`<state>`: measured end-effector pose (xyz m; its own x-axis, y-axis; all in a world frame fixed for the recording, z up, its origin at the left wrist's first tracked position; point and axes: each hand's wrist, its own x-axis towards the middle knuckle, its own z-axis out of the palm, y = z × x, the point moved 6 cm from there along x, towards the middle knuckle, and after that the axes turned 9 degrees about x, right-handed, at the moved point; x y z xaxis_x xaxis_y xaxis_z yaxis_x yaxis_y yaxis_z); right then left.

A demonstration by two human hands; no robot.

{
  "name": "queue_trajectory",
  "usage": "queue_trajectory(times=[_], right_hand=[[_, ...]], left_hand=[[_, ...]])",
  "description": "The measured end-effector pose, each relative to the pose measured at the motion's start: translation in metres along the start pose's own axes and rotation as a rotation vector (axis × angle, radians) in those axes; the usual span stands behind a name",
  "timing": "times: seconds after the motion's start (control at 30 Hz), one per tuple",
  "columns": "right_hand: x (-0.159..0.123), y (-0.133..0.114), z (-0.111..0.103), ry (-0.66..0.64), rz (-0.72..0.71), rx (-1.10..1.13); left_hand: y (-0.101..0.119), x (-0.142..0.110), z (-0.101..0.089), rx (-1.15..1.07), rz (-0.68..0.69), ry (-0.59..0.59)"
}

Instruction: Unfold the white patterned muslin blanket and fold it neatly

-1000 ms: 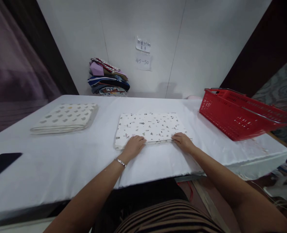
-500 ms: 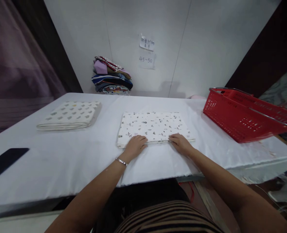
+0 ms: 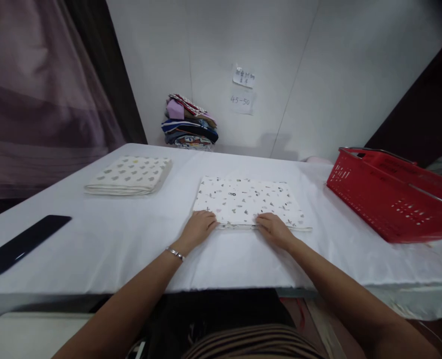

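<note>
A folded white cloth (image 3: 249,199) with small grey and brown motifs lies flat on the table in front of me. My left hand (image 3: 200,227) is at its near left corner, fingers on top and curled over the edge. Farther right along that same near edge, my right hand (image 3: 273,229) pinches the layers, its fingertips resting on the print. Both thumbs are mostly hidden. To the left lies a second folded cloth (image 3: 131,174), cream with grey shapes and one yellow one, apart from my hands.
The white-covered table (image 3: 138,239) bears a dark phone (image 3: 26,244) at the left and a red plastic basket (image 3: 389,194) at the right. By the back wall is a stack of folded fabrics (image 3: 191,124), left of two paper notes (image 3: 243,89).
The view has turned a little left, so everything sits farther right in the picture. Both hands have slid left along the cloth's near edge, the left one reaching its corner.
</note>
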<state>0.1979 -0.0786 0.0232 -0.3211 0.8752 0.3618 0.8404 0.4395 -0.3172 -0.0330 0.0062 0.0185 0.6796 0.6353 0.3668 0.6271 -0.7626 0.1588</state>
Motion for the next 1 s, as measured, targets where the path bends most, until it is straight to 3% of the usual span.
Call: queue_trajectory(times=[0.23,0.4,0.57,0.77,1.0], right_hand=[[0.015,-0.014,0.032,0.051,-0.005,0.048],[0.008,-0.012,0.029,0.052,0.007,0.076],[0.03,-0.03,0.028,0.034,0.007,0.161],[0.057,-0.064,0.055,-0.046,-0.161,0.175],[0.075,-0.064,0.055,-0.103,-0.143,0.231]], left_hand=[[-0.033,-0.019,-0.016,-0.024,-0.254,0.092],[-0.046,-0.022,-0.015,-0.016,-0.421,0.183],[-0.06,-0.026,-0.005,-0.068,-0.644,0.134],[-0.058,-0.03,-0.003,-0.018,-0.664,0.109],[-0.055,-0.03,-0.007,0.077,-0.712,0.007]])
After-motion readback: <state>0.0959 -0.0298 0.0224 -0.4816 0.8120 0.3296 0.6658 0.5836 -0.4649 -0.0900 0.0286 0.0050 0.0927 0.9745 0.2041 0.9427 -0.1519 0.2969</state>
